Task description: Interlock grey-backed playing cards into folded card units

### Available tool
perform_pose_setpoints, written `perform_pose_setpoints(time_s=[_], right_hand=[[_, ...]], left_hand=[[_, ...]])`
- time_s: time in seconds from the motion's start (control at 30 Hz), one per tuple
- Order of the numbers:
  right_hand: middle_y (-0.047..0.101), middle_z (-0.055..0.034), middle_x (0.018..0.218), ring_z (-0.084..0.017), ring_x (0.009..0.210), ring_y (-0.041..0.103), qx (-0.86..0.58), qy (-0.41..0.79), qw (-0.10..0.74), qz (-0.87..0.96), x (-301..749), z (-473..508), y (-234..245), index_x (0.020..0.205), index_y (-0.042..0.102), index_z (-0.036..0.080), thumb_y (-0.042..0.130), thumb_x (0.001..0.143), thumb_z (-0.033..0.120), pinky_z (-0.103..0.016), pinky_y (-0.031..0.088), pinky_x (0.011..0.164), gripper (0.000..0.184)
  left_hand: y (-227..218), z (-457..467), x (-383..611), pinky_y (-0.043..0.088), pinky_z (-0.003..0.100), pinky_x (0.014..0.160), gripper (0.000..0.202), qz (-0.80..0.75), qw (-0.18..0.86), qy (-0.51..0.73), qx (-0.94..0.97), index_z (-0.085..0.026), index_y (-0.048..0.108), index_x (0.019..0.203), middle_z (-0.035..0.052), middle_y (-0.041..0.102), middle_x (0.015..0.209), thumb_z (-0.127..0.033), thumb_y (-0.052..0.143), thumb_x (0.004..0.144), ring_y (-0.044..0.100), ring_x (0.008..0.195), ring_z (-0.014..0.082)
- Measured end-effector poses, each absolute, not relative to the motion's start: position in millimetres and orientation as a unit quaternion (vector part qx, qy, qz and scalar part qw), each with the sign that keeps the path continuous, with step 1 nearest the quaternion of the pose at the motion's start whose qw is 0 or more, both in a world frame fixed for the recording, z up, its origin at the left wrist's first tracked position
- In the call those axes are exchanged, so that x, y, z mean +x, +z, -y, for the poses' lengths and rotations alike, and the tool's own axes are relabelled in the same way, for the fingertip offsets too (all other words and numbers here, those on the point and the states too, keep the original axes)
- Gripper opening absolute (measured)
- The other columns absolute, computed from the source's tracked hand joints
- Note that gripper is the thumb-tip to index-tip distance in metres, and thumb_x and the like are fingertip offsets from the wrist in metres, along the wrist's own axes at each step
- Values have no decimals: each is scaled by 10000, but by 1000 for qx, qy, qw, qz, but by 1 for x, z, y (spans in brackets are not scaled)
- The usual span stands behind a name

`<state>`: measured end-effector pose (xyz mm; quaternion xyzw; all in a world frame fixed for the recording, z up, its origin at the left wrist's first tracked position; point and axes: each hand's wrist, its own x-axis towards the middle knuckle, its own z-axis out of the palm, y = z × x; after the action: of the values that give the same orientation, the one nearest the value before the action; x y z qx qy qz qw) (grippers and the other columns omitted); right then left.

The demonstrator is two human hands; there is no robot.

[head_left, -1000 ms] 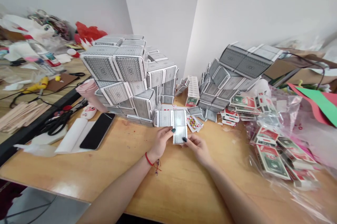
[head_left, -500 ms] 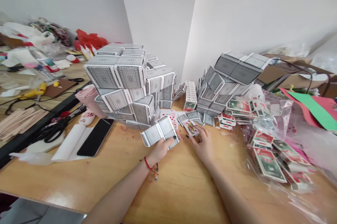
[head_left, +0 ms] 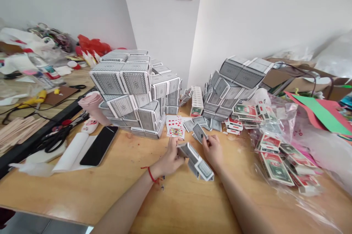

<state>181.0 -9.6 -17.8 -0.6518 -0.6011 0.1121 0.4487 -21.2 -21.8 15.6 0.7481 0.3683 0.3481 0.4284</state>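
My left hand is closed on a block folded from grey-backed playing cards, tilted above the table with one end toward my right forearm. Between the thumb and fingers of my right hand is a single playing card, its grey back showing. Beyond my hands, face-up playing cards lie beside some loose grey-backed cards. Stacked card blocks form a tall pile at the left. A second pile of card blocks stands at the right.
Left of my hands lie a black phone, a white paper roll and black scissors. To the right, card boxes rest on clear plastic wrap. Coloured paper and brown cardboard are behind them.
My left hand has turned the card block over so that it points right. My right hand has lifted a card, whose grey back now shows. The view has shifted slightly.
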Motion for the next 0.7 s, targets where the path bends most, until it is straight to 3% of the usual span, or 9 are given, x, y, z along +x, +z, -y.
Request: perform_pose_setpoints(time_s=[0.1, 0.17, 0.3, 0.43, 0.53, 0.7], right_hand=[[472, 1, 535, -124, 497, 443, -671, 172, 479, 539, 182, 12, -16, 540, 477, 179, 486, 755, 441, -246, 359, 482, 339], [519, 0, 550, -130, 486, 487, -655, 260, 510, 493, 182, 13, -16, 612, 488, 181, 510, 727, 489, -246, 382, 468, 330], [609, -2, 597, -162, 472, 572, -590, 420, 574, 380, 178, 12, -15, 754, 451, 209, 555, 681, 525, -274, 450, 454, 341], [614, 28, 567, -169, 477, 596, -543, 482, 607, 325, 176, 11, -14, 772, 404, 230, 644, 634, 450, -279, 478, 448, 354], [619, 38, 587, -165, 473, 599, -517, 508, 615, 311, 176, 12, -11, 858, 431, 233, 671, 622, 390, -286, 492, 457, 372], [648, 11, 748, -162, 528, 620, -467, 550, 638, 269, 185, 10, -6, 1004, 474, 234, 699, 582, 312, -288, 504, 488, 485]], left_hand=[[22, 19, -20, 388, 303, 771, 178, -387, 436, 322, 746, -182, 462, 895, 35, 438, 899, -103, 435, 738, 440, 827, 152], [25, 16, -20, 382, 288, 772, 127, -392, 428, 333, 743, -177, 491, 824, 32, 457, 884, -101, 443, 734, 452, 834, 151], [25, 13, -22, 394, 263, 724, 131, -409, 438, 341, 724, -167, 534, 818, 28, 513, 858, -135, 529, 692, 482, 807, 152], [19, 16, -21, 400, 235, 606, 253, -421, 485, 296, 707, -164, 565, 940, 1, 551, 716, -242, 571, 699, 497, 661, 130], [14, 18, -17, 384, 225, 543, 236, -422, 507, 270, 701, -152, 594, 903, -6, 549, 647, -293, 558, 717, 491, 589, 117], [9, 14, -15, 441, 255, 642, 198, -425, 586, 331, 606, -137, 551, 835, 45, 618, 774, -287, 580, 708, 570, 707, 148]])
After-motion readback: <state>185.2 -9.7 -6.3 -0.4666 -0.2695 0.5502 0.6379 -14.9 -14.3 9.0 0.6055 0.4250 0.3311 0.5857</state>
